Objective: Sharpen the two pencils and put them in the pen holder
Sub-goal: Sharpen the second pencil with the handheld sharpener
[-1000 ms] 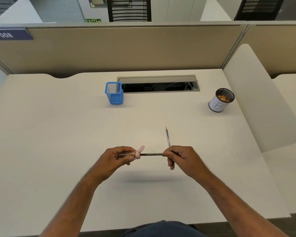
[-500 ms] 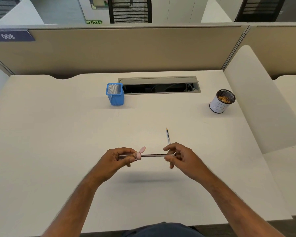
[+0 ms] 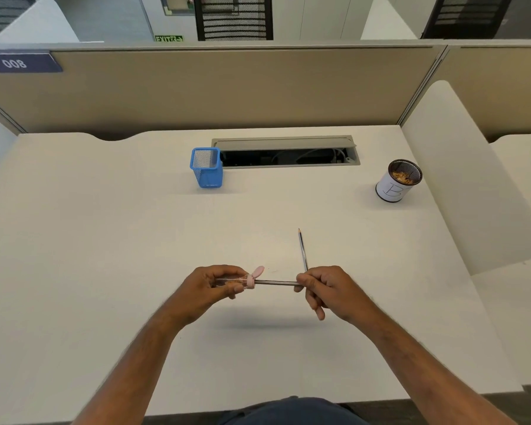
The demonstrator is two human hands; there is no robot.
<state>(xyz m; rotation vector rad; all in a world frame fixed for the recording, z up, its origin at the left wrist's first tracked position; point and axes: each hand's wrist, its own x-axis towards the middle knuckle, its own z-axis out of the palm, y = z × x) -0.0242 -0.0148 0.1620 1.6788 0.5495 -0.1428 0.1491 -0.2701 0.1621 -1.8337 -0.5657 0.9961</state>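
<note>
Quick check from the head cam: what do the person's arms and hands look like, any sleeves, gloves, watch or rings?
Both forearms are bare to the frame edge: no sleeves visible. The left hand and right hand wear no gloves; no watch, bands or rings can be seen.

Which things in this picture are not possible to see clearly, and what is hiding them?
- Held pencil, head view: its tip is inside the sharpener, its back end inside the right hand.
- Sharpener: the left hand covers most of its clear body.
- Second pencil: its near end goes behind the right hand.
- Blue pen holder: its inside is too small to judge.
</note>
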